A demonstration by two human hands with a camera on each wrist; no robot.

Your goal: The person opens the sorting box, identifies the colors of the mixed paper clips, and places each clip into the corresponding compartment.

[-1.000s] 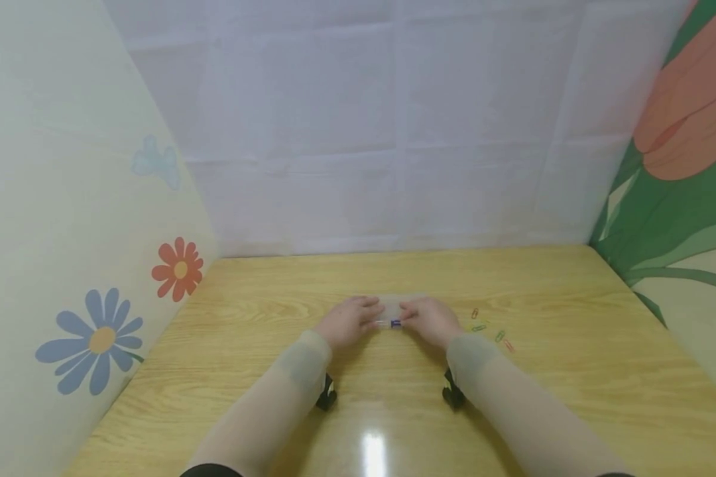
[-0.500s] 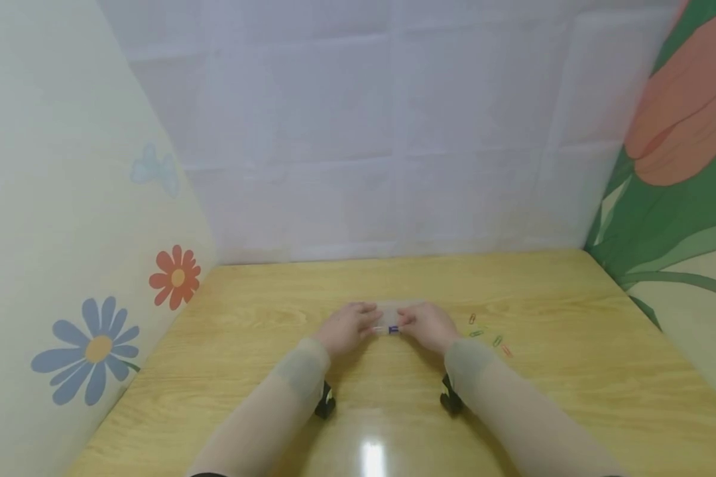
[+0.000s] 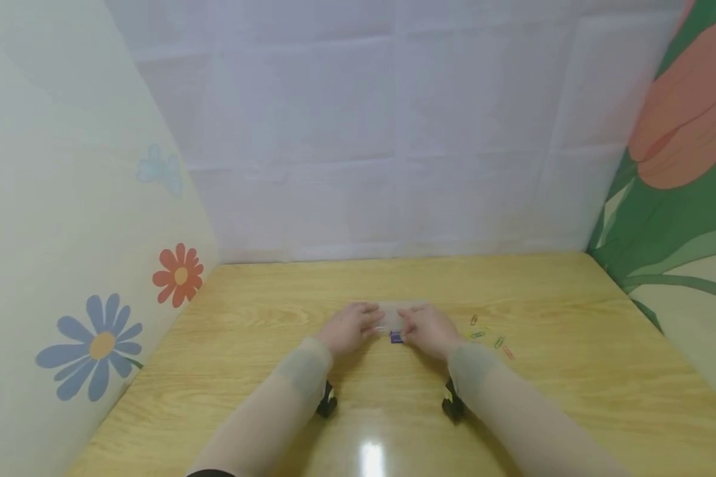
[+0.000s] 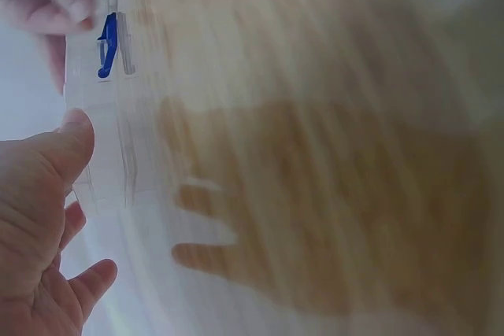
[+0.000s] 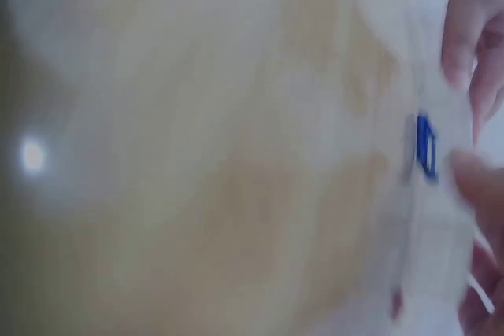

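A clear plastic box with a blue latch on its near side sits on the table. My left hand grips the box's left end; in the left wrist view its thumb lies on the clear wall and other fingers are behind. At the other end, my right hand holds the box beside the latch. Its blurred thumb is near the blue latch in the right wrist view, with fingers behind the box. The latch stands out from the wall.
Several coloured paper clips lie scattered on the wood-grain table, right of my right hand. A white sheet hangs at the back. Flower-patterned panels flank the table.
The blue latch has swung outward and down toward me, showing more of its face. My right fingers have shifted slightly at it. The left hand keeps its place on the box.
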